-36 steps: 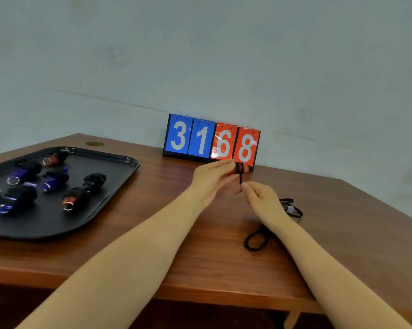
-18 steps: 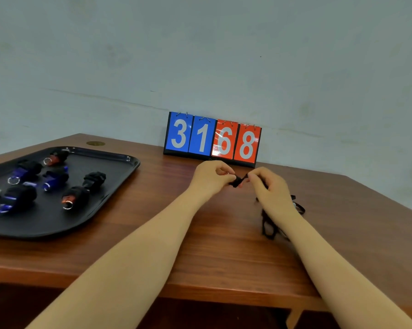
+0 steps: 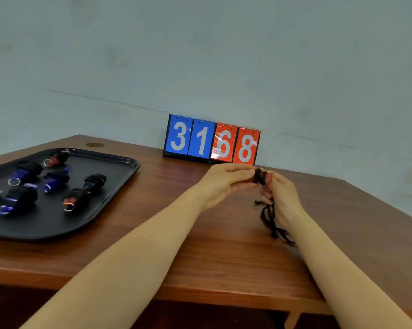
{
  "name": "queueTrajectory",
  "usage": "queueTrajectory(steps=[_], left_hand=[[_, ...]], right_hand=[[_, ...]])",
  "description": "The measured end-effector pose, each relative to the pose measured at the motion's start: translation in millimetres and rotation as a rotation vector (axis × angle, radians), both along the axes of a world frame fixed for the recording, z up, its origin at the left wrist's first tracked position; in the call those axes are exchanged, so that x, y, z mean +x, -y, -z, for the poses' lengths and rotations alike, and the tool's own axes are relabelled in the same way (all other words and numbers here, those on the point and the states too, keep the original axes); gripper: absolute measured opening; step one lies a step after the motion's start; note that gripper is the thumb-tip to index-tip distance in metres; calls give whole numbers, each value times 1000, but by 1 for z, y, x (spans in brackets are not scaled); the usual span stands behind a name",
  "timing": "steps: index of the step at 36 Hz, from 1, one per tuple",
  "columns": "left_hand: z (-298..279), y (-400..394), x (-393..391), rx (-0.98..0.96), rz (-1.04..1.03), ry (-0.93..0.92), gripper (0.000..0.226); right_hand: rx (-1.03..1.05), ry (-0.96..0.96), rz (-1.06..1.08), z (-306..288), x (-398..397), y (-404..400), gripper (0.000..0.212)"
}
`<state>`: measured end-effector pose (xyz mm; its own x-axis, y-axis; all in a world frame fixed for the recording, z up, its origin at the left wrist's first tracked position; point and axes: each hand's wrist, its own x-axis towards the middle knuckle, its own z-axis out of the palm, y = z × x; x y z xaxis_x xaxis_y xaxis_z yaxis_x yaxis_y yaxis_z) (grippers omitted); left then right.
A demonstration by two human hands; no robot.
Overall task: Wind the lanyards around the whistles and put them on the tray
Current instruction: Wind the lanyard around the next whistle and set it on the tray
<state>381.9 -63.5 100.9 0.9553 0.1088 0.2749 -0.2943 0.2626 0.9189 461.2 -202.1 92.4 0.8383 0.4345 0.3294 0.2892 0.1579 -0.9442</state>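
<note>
Now | left hand (image 3: 220, 180) pinches red whistle (image 3: 262, 178) above table (image 3: 200, 245) | right hand (image 3: 279, 195) fingers curled on black lanyard (image 3: 270, 218) | scoreboard (image 3: 212, 141) reads 3168 | tray (image 3: 100, 210) left, holding wound whistles

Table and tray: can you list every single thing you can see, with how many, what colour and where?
tray: one, black, on the table's left side.
wound whistles: about seven on the tray, blue or red, wrapped in black lanyard; the one at the left edge is cut off.
scoreboard: one, two blue cards reading 3 and 1, two red cards reading 6 and 8, at the back against the wall.
brass disc: one, set in the table's far left corner.
table: one, brown wood.
red whistle: one, held between both hands.
loose lanyard: one, black, hanging down to the table.
hands: left pinches the whistle; right grips whistle and lanyard.
</note>
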Motion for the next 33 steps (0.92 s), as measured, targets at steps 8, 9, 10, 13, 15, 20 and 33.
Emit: queueTrajectory(steps=[8, 9, 10, 13, 15, 20, 33], left_hand=[[1, 0, 5, -215, 8, 4, 27], [2, 0, 5, -233, -7, 5, 27], [2, 0, 6, -247, -27, 7, 26], [4, -3, 8, -255, -114, 9, 23], [5, -5, 9, -226, -177, 12, 22], [7, -12, 12, -54, -417, -12, 18], [13, -18, 17, 857, -678, -29, 13]], right_hand=[[-65, 35, 31, 4, -6, -7, 31], [-96, 68, 37, 6, -5, -8, 29], [-135, 119, 44, 8, -4, -9, 28], [-276, 348, 101, 15, -2, -12, 25], [-383, 502, 116, 18, -2, -13, 23], [-617, 682, 94, 23, 1, -16, 20], [-438, 722, 257, 12, 1, -8, 14]])
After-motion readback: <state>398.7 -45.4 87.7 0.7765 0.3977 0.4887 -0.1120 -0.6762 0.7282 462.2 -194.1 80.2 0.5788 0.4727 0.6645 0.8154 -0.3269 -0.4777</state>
